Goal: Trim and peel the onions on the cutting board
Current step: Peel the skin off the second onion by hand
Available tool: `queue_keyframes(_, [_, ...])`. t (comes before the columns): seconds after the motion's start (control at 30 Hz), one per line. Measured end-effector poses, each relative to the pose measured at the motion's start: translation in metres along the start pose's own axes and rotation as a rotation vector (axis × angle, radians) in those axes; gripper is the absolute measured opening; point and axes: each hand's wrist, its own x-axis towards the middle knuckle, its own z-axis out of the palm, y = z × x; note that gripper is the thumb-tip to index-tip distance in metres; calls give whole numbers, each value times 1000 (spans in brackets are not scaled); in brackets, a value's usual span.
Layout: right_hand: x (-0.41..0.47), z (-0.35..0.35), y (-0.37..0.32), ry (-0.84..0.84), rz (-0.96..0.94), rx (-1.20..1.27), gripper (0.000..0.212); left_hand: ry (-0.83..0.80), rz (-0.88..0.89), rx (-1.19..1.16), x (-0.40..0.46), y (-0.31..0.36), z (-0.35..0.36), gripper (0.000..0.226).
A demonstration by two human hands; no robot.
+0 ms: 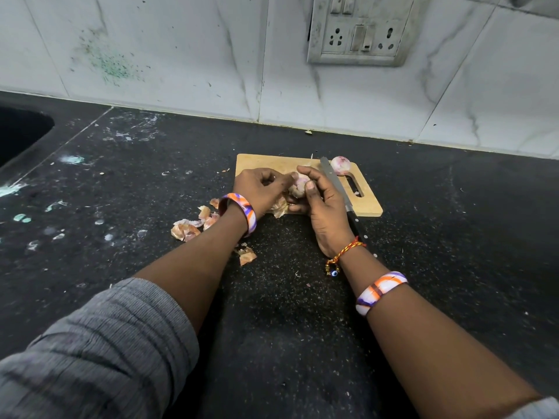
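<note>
- Right hand (323, 196) gripped onion (298, 186) over board (367, 205); left hand (260, 187) pinched its skin.
- Step judged: peeling.
- Second onion (341, 165) lay beside knife (334, 181); peels (193, 225) on tabletop (121, 182).
- Next: strip remaining skin cleanly.

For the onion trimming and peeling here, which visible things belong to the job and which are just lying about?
In use: pale pink onion held by left hand and right hand; second peeled onion; steel knife; wooden cutting board; papery onion skins.

Lying about: wall socket panel; dark sink.
</note>
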Motion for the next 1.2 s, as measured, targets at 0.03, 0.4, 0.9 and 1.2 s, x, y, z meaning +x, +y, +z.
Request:
queue_keyframes(0.03, [0, 0, 0, -4, 0, -1, 22, -10, 0, 5, 0, -1, 0, 24])
queue_keyframes(0.4, [-1, 0, -2, -3, 12, 4, 23, -15, 52, -32, 4, -9, -4, 9])
queue_keyframes(0.9, [-1, 1, -4, -41, -1, -15, 21, -24, 23, -20, 4, -7, -4, 6])
queue_keyframes(1.2, [-1, 1, -3, -17, 19, 61, 21, -7, -1, -26, 2, -4, -1, 15])
